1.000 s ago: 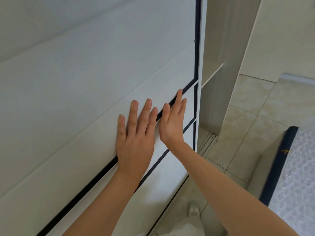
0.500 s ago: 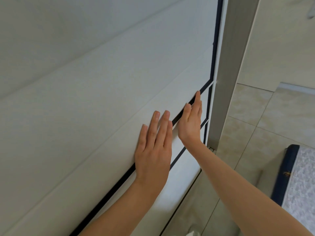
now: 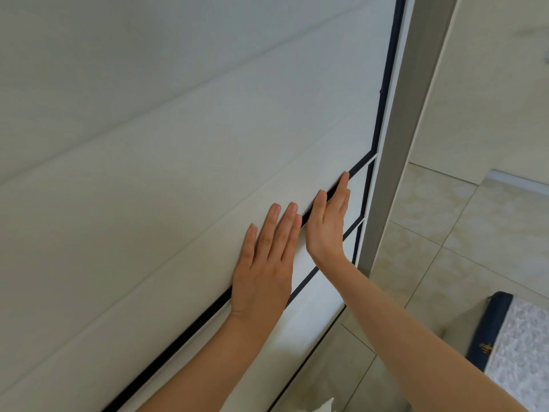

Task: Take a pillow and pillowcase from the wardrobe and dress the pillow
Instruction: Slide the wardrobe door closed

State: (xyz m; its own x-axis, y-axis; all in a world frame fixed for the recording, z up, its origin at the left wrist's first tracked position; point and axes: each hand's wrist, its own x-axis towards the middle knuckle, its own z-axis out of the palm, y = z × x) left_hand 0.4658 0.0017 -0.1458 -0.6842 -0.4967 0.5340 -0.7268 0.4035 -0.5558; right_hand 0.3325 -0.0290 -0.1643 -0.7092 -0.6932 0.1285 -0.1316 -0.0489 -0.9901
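Observation:
A white sliding wardrobe door (image 3: 178, 144) with thin black trim fills the left and middle of the head view. Its right edge meets the grey wardrobe side frame (image 3: 401, 138), so the inside is hidden. My left hand (image 3: 264, 263) lies flat on the door panel, fingers straight and holding nothing. My right hand (image 3: 326, 224) presses flat against the door just to its right, fingertips on a black trim strip. No pillow or pillowcase can be seen.
Beige floor tiles (image 3: 463, 239) spread to the right of the wardrobe. A mattress corner (image 3: 517, 346) with dark blue edging and a pale patterned top sits at the lower right. A cream wall (image 3: 490, 84) rises behind it.
Both hands slid the door to the right. The open gap showing shelves one second ago has closed against the side frame. The view has shifted right with it.

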